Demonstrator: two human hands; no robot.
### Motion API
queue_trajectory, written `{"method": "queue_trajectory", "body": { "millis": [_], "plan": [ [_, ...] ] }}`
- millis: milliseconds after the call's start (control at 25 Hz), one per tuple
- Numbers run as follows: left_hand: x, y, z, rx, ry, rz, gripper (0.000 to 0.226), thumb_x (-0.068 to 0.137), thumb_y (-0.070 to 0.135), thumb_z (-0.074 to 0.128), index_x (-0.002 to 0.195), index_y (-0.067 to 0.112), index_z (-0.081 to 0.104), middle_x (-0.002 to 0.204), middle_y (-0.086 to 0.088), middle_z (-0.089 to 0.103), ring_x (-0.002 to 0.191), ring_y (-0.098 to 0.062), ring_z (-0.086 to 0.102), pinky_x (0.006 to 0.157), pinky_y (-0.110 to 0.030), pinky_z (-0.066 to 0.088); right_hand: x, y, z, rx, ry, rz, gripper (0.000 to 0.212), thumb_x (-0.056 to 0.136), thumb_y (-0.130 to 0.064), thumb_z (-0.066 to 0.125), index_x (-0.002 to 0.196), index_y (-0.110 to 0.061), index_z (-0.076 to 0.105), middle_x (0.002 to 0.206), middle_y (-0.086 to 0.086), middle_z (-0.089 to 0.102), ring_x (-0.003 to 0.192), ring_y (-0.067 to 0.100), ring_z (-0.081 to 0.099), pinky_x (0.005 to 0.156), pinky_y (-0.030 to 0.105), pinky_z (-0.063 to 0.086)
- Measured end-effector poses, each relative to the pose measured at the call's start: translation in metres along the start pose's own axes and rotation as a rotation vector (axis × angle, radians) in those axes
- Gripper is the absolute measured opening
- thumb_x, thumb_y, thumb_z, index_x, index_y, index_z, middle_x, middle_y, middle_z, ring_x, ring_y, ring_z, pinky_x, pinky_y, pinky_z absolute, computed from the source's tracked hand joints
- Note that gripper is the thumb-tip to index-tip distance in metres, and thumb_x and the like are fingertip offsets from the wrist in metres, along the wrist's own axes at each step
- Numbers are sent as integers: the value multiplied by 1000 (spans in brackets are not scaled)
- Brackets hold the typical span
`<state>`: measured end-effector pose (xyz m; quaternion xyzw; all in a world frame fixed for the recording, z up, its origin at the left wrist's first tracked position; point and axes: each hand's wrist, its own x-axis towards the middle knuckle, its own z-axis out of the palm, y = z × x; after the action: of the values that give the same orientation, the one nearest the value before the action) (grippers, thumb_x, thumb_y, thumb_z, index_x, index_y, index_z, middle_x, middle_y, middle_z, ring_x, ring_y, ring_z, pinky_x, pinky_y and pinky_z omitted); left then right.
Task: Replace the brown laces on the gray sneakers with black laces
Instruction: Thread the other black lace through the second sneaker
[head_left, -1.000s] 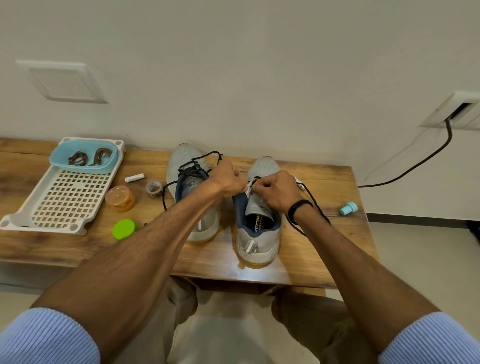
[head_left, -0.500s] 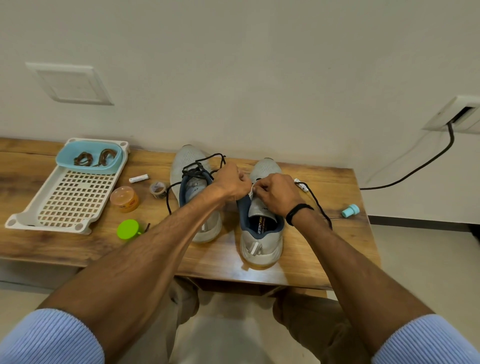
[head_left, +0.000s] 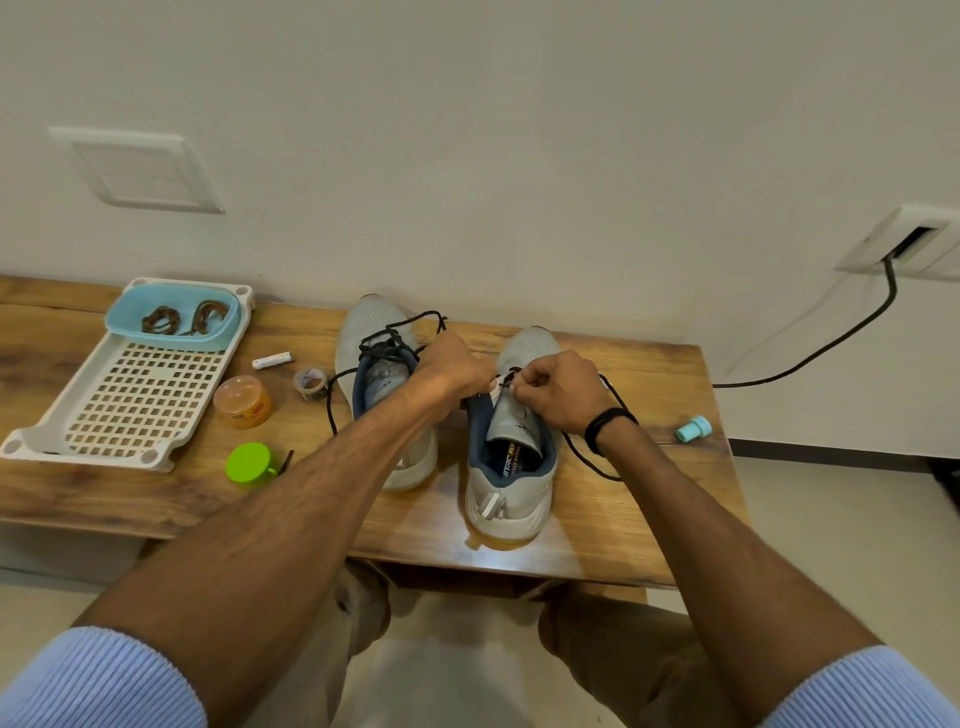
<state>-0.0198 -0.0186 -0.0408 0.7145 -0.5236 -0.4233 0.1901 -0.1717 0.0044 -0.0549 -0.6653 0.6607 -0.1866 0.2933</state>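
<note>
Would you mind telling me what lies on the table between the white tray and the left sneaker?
The head view shows four small things there: a white stick, a tape roll, an orange jar and a green lid.

The left sneaker (head_left: 374, 332) and right sneaker (head_left: 511, 499) stand side by side mid-desk (head_left: 623, 509), toes toward the back edge. A tray (head_left: 130, 400) lies at the left edge, a tub (head_left: 122, 322) of laces (head_left: 161, 319) in its far end. A jar (head_left: 241, 400) and lid (head_left: 249, 464) sit between tray and sneakers, a cap (head_left: 692, 428) near the right edge.
</note>
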Motion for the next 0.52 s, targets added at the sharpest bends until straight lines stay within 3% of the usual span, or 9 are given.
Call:
{"method": "queue_trajectory", "body": {
  "millis": [280,440,520],
  "plan": [
    [-3,2,2,-66,-7,-14,37,77,-2,67,61,14,38,58,-1,37,52,-12,35,42,-23,28,0,-4,9,-90,24,-22,15,88,-20,65,90,-13,79,79,-2,72,58,2,49,47,6,28],
    [-5,2,4,-67,-44,14,34,75,-3,65,56,12,41,56,-1,37,51,-11,35,44,-23,28,-1,-9,14,-123,51,-58,19,90,-22,62,89,-12,79,75,2,70,56,6,46,46,11,27],
    [-6,3,4,-102,-57,-4,30,76,-3,66,58,11,47,58,-3,42,53,-12,41,45,-24,36,-1,-11,16,-159,54,-61,20,91,-22,61,89,-12,79,77,5,71,60,9,50,49,19,30]
  ]
}}
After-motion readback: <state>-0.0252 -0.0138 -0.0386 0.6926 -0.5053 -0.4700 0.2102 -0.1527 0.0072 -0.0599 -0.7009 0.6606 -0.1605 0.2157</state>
